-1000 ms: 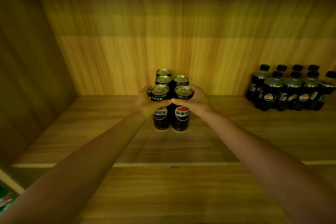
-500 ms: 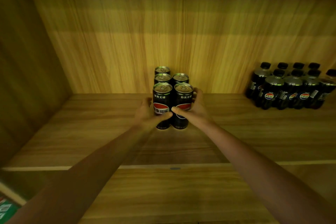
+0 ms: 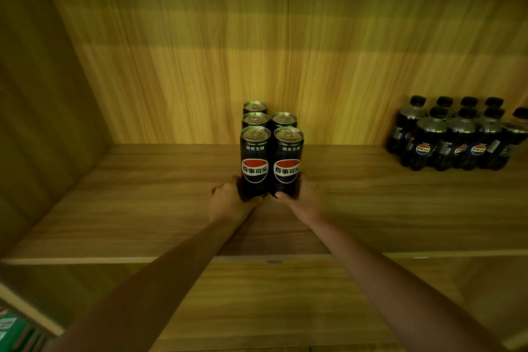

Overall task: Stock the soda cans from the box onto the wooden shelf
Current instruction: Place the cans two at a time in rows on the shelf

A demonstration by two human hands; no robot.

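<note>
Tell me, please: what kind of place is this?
Likely a shop or stockroom: a deep wooden shelf holds a neat block of identical cans, with a group of matching cola bottles further right.

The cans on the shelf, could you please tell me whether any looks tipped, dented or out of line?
Nothing stands out. The five cans stand upright in two neat files, three left, two right. The left hand and right hand grip the front pair low down.
</note>
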